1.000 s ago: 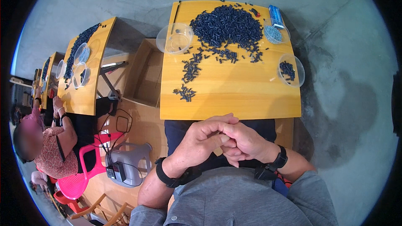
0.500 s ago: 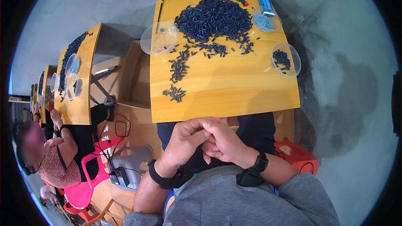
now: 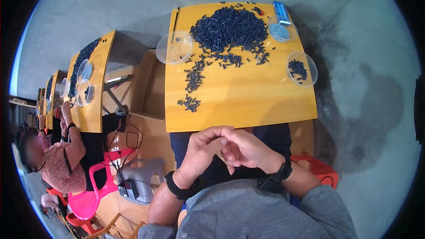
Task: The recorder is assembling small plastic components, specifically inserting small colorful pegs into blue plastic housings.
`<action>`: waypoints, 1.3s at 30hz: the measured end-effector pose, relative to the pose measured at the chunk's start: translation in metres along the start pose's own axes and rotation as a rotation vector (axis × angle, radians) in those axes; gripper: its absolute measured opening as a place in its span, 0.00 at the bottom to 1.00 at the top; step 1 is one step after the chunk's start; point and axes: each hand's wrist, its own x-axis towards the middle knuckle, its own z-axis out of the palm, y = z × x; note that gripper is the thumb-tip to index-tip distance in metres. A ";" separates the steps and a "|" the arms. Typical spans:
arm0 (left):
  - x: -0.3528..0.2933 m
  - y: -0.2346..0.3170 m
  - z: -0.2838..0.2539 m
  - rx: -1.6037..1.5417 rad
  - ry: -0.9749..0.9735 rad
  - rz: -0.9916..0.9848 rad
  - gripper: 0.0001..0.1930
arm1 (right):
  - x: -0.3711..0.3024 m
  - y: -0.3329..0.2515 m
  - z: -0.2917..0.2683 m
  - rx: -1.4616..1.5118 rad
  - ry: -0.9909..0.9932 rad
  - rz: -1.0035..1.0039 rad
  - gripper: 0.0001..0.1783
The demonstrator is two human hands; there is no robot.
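My left hand [image 3: 204,149] and my right hand [image 3: 253,148] meet fingertip to fingertip over my lap, just off the table's near edge. Both have their fingers curled and pressed together; anything between them is hidden. Beyond them, a large heap of small black cylindrical pieces [image 3: 230,28] covers the far middle of the yellow table [image 3: 248,106]. A trail of loose black pieces [image 3: 193,79] runs down its left side to a small cluster [image 3: 190,104]. More black pieces [image 3: 297,70] lie in a clear round tub [image 3: 313,71] at the right edge.
Small pale blue pieces [image 3: 279,32] fill a clear dish at the far right, beside a blue box [image 3: 281,12]. A small red-and-black object [image 3: 258,11] lies nearby. Another clear tub [image 3: 189,46] overhangs the left edge, above a cardboard box [image 3: 148,86]. A co-worker [image 3: 64,163] sits at the left.
The view has shifted, so the table appears slightly lower and to the right. My hands remain together, with small finger movements. The co-worker's hand shows higher beside their table.
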 end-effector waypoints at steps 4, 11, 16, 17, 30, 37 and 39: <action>0.003 -0.018 0.004 -0.010 0.049 0.024 0.15 | -0.011 0.001 -0.003 -0.075 0.185 -0.081 0.24; 0.020 -0.057 -0.022 0.171 0.239 -0.051 0.12 | -0.050 -0.080 -0.065 -0.692 0.826 -0.483 0.18; 0.047 -0.048 -0.028 0.139 0.282 -0.171 0.10 | -0.074 -0.162 -0.131 -1.316 1.213 -0.543 0.20; 0.054 -0.046 -0.026 0.134 0.298 -0.205 0.10 | -0.077 -0.169 -0.141 -1.633 1.288 -0.580 0.20; 0.086 -0.063 -0.057 0.130 0.444 -0.182 0.10 | 0.034 -0.142 -0.132 -1.647 0.949 -0.584 0.08; 0.089 -0.059 -0.052 0.135 0.477 -0.258 0.10 | 0.091 -0.159 -0.141 -1.836 0.898 -0.601 0.07; 0.089 -0.062 -0.054 0.147 0.463 -0.249 0.10 | 0.099 -0.164 -0.142 -1.876 0.902 -0.565 0.07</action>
